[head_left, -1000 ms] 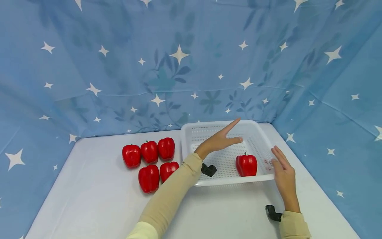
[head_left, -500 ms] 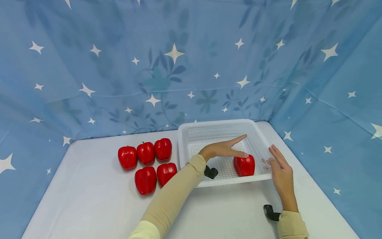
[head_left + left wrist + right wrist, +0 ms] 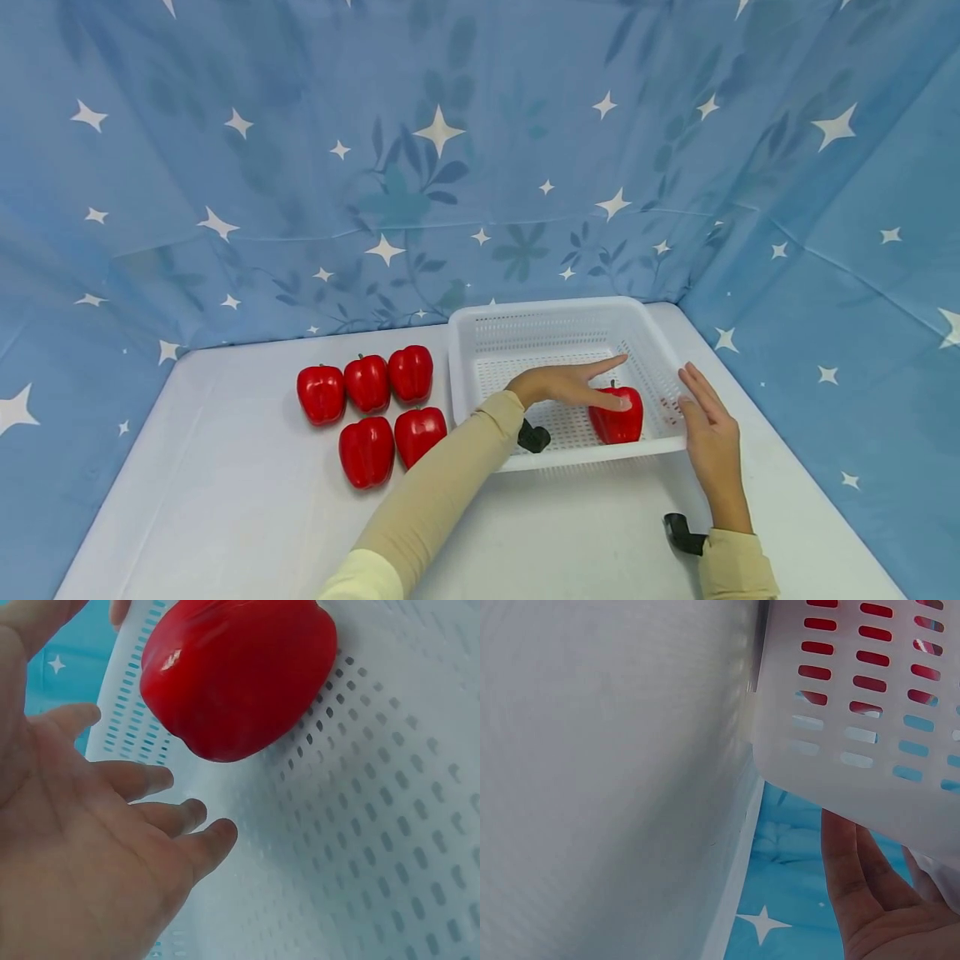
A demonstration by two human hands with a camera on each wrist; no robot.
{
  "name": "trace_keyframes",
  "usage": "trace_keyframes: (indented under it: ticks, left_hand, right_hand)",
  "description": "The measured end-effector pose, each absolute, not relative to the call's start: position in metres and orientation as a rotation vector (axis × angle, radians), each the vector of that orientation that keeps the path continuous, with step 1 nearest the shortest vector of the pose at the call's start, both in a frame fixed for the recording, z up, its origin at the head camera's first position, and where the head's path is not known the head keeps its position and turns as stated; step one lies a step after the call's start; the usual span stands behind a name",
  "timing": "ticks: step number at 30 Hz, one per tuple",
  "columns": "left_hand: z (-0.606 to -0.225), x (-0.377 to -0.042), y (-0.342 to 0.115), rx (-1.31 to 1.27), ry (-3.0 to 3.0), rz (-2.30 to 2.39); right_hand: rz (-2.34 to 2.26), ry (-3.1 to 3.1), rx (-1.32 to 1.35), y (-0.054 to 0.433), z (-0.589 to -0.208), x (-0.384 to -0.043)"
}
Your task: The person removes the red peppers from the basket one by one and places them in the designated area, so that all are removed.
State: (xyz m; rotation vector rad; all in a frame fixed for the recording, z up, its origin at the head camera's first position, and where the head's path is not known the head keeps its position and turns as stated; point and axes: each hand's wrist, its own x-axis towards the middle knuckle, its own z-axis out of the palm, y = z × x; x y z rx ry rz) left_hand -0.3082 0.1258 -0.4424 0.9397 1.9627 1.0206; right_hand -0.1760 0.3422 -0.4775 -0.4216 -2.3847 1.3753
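Observation:
A red bell pepper (image 3: 626, 427) sits in the right front part of a white perforated plastic basket (image 3: 585, 457). Over the basket's inside, my left hand (image 3: 562, 385) has its fingers spread, and its thumb overlaps the pepper in the head view. The left wrist view shows a gap between the loosely bent fingers (image 3: 176, 817) and the pepper (image 3: 240, 675). At the basket's right front corner is my right hand (image 3: 714, 446), fingers extended along the outside of the wall. In the right wrist view its fingertips (image 3: 838, 832) are right at the rim.
Several more red bell peppers (image 3: 367, 452) stand in two rows on the white table (image 3: 202, 467), left of the basket. A blue curtain (image 3: 315, 167) with stars rises behind and beside the table. Black camera mounts (image 3: 684, 535) stick out at the wrists.
My left hand has come down and forward-right toward the pepper in the basket, its thumb now over the pepper's front. My right hand stays at the basket's corner. The view has shifted slightly.

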Motion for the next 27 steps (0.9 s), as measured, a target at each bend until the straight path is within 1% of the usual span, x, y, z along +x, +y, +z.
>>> trace_keyframes:
  ticks: [14, 21, 27]
  left_hand:
    - [-0.4428, -0.3052, 0.1242, 0.892, 1.957, 0.912]
    - [-0.4462, -0.3068, 0.125, 0.928, 1.941, 0.943]
    - [-0.4503, -0.3093, 0.1264, 0.988, 2.06, 0.956]
  right_hand:
    - [1.376, -2.376, -0.422, 0.3409, -0.4755, -0.1754]
    - [1.391, -2.369, -0.414, 0.3426, -0.476, -0.1759]
    - [1.393, -2.365, -0.412, 0.342, -0.4769, -0.1757]
